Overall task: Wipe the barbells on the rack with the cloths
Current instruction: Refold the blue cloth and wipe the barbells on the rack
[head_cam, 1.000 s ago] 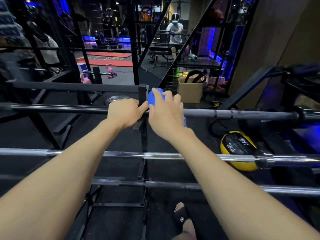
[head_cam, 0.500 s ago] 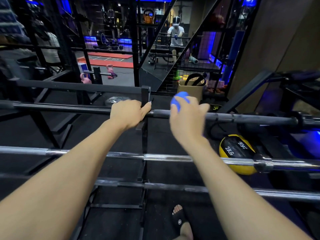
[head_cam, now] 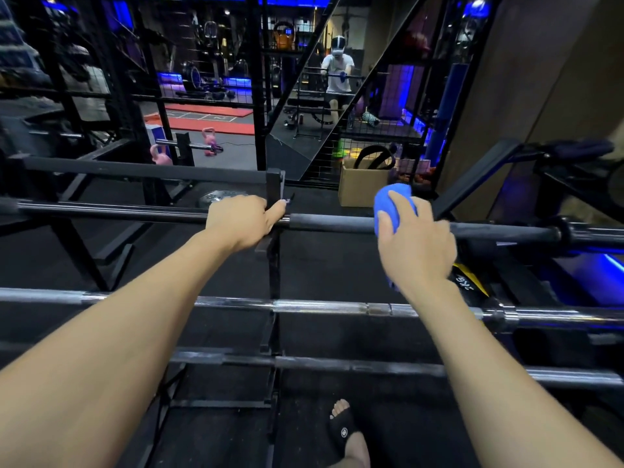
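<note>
Box [head_cam: 361, 190] – strap inside | left hand [head_cam: 241, 221] grips barbell [head_cam: 331, 223] | right hand [head_cam: 417, 246] clutches cloth [head_cam: 391, 202]

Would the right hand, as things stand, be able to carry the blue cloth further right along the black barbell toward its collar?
Probably yes: the right hand grips the blue cloth round the black barbell, and the shaft looks bare up to the collar.

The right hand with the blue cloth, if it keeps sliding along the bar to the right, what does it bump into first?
Probably the collar on the dark barbell; the bar between it and the right hand looks bare.
</note>
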